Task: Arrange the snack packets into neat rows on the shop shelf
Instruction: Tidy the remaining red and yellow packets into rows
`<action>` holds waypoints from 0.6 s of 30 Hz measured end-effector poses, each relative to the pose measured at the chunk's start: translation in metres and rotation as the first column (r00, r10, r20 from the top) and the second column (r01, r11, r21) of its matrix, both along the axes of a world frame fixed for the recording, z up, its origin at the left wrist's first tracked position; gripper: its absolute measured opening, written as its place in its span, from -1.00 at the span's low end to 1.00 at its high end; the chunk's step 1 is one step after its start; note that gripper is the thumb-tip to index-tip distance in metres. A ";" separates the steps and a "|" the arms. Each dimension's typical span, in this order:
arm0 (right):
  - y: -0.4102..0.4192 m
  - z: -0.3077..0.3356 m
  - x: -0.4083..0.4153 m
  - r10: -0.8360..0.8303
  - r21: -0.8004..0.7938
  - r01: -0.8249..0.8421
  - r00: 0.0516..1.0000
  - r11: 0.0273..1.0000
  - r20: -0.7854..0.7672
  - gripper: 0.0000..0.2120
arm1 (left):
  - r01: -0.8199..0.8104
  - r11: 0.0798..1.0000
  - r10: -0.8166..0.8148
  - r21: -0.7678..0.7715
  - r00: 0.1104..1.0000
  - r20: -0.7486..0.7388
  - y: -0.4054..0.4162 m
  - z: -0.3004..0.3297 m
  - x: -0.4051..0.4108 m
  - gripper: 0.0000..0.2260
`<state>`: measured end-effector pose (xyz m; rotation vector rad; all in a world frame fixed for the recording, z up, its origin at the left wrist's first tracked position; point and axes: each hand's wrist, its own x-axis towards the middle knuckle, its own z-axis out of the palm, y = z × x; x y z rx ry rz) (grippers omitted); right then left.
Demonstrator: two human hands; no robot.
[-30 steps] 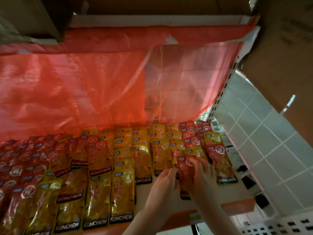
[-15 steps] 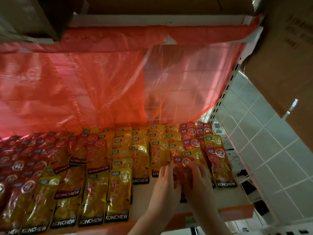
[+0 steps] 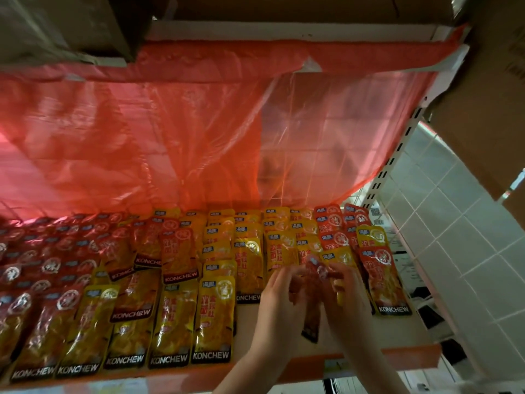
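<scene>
Both hands at work: the left hand [image 3: 279, 302] and right hand [image 3: 345, 297] pinch one red packet [image 3: 312, 317] between their fingers, just above the shelf [image 3: 397, 334]. Next, I reckon: lay it flat, aligned with the yellow row [image 3: 247, 268] beside the left fingers.

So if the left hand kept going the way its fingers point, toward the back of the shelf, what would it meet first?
Probably the yellow packet lying just beyond the left hand, though the hand's height above it is unclear. Both hands hold a red packet.
</scene>
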<state>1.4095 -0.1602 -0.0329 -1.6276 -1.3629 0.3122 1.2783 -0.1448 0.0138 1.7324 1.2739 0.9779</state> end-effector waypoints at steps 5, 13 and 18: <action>0.021 0.010 -0.027 0.099 -0.020 -0.104 0.981 0.994 -0.168 -0.69 | -0.132 0.972 0.135 0.196 0.991 -0.002 0.006 0.007 -0.037 -0.63; 0.054 0.026 -0.095 0.340 -0.080 -0.361 0.919 0.929 -0.199 -0.85 | -0.392 0.897 0.390 0.206 0.919 0.053 0.028 0.015 -0.119 -0.70; 0.060 0.037 -0.140 0.504 -0.069 -0.509 0.861 0.858 -0.073 -0.83 | -0.560 0.811 0.562 0.170 0.826 0.041 0.042 0.016 -0.162 -0.76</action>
